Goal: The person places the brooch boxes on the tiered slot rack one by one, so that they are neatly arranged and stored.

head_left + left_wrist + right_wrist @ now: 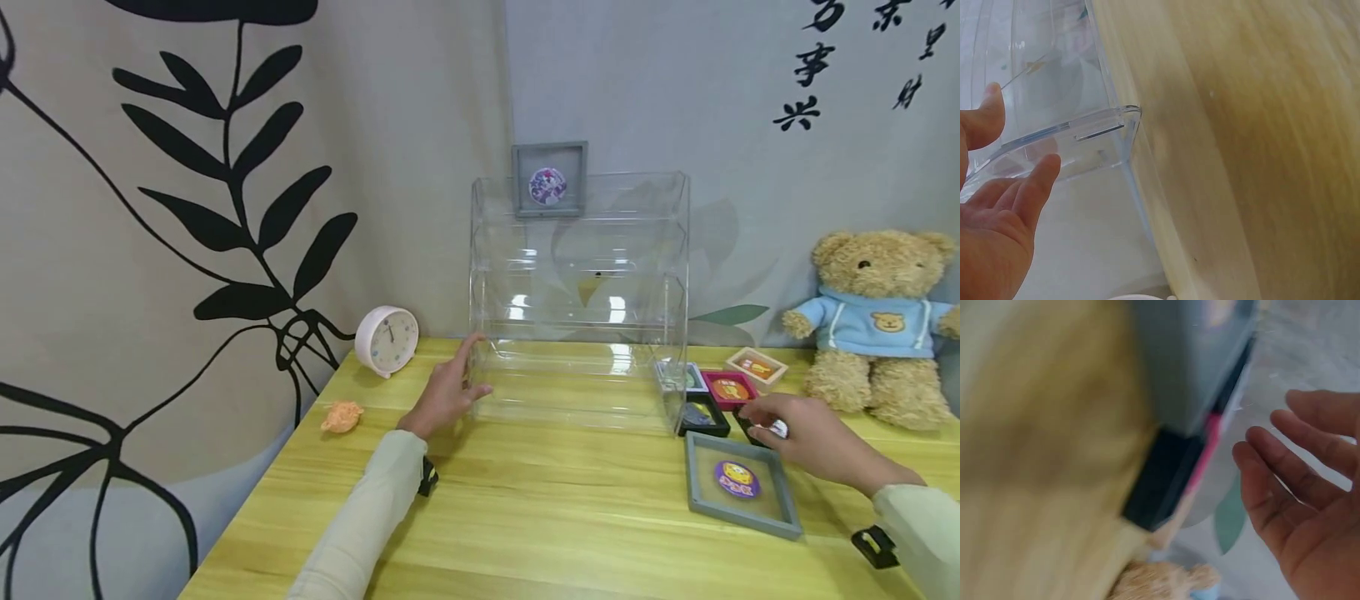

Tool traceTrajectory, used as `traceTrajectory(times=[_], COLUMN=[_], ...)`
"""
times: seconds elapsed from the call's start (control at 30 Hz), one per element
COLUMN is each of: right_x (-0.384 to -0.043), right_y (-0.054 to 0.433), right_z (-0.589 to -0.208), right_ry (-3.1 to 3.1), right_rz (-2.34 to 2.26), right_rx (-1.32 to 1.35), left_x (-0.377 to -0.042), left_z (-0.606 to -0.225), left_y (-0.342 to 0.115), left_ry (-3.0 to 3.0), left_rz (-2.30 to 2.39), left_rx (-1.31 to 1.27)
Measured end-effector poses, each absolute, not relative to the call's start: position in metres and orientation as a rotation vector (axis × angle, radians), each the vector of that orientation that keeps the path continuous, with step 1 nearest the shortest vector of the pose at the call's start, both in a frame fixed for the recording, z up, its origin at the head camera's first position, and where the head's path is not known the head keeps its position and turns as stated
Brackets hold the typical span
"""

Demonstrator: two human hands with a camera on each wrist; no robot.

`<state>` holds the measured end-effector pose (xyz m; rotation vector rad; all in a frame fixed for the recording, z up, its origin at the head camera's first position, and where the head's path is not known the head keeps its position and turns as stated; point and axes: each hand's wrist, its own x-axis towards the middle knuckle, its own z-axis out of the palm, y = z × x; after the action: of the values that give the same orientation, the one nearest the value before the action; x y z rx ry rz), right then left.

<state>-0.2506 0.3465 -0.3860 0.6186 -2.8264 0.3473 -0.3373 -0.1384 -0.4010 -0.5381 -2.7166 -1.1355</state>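
In the head view my left hand is at the left side of a clear tiered display stand. The left wrist view shows the left thumb and fingers spread apart, with the stand's side panel between them. My right hand hovers over a small black frame, partly hidden beneath it. Its loosely bent fingers hold nothing in the right wrist view. Nearby lie a large grey frame with a purple-and-yellow round badge, another black frame and a magenta frame.
A grey frame with a round badge stands on the stand's top tier. A beige frame lies by a teddy bear in a blue hoodie. Left on the wooden table are a white clock and a small orange object.
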Motion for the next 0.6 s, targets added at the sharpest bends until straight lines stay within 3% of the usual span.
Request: traceTrajectory(times=[0.2, 0.6], right_x=[-0.253, -0.264], right_y=[0.360, 0.350], right_z=[-0.407, -0.414], right_ry=[-2.921, -2.909], right_rz=[0.325, 0.241], right_rx=[0.618, 0.679], left_x=[-0.340, -0.338], left_z=[-0.402, -0.401], left_y=[-0.140, -0.140], left_ry=[-2.712, -2.724], left_rz=[-1.145, -1.154], left_rx=[-0.539, -0.526])
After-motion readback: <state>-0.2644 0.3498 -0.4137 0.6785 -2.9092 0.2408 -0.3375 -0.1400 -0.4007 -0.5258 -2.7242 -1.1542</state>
